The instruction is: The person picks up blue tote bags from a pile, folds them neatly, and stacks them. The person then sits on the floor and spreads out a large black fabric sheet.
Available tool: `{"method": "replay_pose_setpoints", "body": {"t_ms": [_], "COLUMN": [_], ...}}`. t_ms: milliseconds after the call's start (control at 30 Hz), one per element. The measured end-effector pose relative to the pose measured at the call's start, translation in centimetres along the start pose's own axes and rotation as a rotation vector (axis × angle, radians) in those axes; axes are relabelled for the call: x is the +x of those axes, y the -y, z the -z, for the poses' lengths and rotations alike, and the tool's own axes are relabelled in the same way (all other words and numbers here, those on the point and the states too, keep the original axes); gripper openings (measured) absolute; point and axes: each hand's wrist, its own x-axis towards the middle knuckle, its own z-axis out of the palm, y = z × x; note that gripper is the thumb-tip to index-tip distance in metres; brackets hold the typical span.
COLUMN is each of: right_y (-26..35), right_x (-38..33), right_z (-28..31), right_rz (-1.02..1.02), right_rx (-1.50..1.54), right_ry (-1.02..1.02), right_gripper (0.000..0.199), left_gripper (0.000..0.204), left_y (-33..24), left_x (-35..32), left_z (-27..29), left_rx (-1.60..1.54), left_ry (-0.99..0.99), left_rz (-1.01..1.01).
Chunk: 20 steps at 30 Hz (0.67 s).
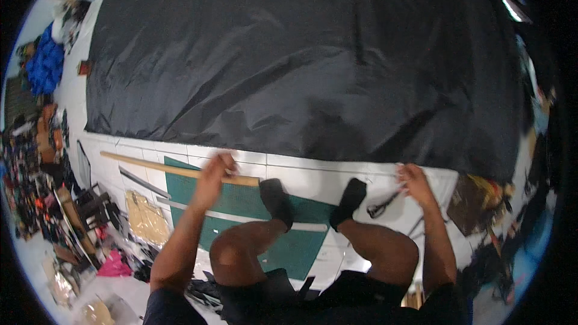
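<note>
A large sheet of black fabric (289,78), creased and slightly shiny, is spread over the floor ahead of me. Just short of its near edge is my left hand (218,168), blurred, its fingers loosely bent and apart with nothing visible in them. Beneath that hand a long wooden strip (150,164) lies across a green cutting mat (295,251). My right hand (414,180) hovers beside the fabric's near edge, fingers bent and somewhat spread. Whether its fingertips touch the fabric is unclear. Black-handled scissors (380,206) rest on the floor to its left.
My feet in black socks stand on the mat and white tile floor (247,157). A metal ruler (304,226) crosses the mat; a grey strip (143,182) lies left of it. Clutter lines the left side, including a blue bundle (45,63). A brown bag (475,204) sits at right.
</note>
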Motion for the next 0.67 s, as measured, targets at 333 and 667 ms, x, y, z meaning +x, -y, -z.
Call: {"method": "replay_pose_setpoints", "body": {"t_ms": [333, 667], "right_y": [-17.6, -18.5], "right_x": [14.3, 19.2], "right_z": [-0.2, -0.7], "right_rz": [-0.156, 0.063], "right_rx": [0.812, 0.974], "right_ry": [-0.108, -0.328], "right_gripper": [0.063, 0.078], "left_gripper": [0.073, 0.049], "left_y": [23.2, 27.8], "left_x": [10.9, 13.8], "left_z": [9.9, 10.1], "left_rx": [-0.24, 0.014], "left_ry": [-0.811, -1.049], "left_rz": [0.383, 0.144]}}
